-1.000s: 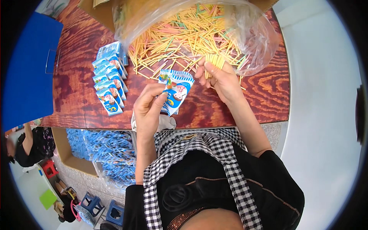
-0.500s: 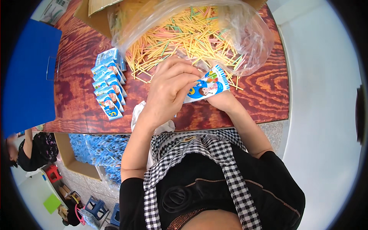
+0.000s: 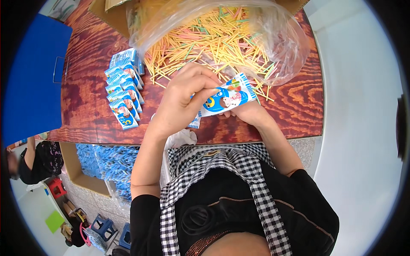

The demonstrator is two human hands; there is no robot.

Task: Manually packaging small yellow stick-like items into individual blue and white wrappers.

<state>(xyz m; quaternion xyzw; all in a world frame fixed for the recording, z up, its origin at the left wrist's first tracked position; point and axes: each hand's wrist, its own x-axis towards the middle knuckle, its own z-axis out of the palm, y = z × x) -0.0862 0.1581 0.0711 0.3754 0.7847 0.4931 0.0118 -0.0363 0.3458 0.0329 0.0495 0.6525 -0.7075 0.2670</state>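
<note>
Above the table's near edge, a blue-and-white snack packet point(image 3: 228, 99) with a cartoon print is tilted, its right end higher. My left hand point(image 3: 183, 96) pinches its left part between thumb and fingers. Beneath and behind the packet is my right hand point(image 3: 247, 114), its fingers curled against the packet's underside and mostly hidden by it. Part of another blue-striped packet point(image 3: 194, 123) shows below my left hand, beside a crumpled white cloth point(image 3: 181, 138). Further left, several like packets point(image 3: 124, 96) lie overlapping in two columns on the wood-grain table point(image 3: 89, 85).
Thin yellow, pink and green sticks point(image 3: 209, 40) spill from a clear plastic bag point(image 3: 286, 47) in a cardboard box point(image 3: 112, 19) at the far side. A blue panel point(image 3: 34, 77) stands left. Below the table, a carton point(image 3: 89, 185) holds blue packets. Another person point(image 3: 40, 162) is at far left.
The held packet has shifted slightly left and down in my hands. More of my right fingertips and of the packet below my left hand now shows. The whole view has shifted slightly.
</note>
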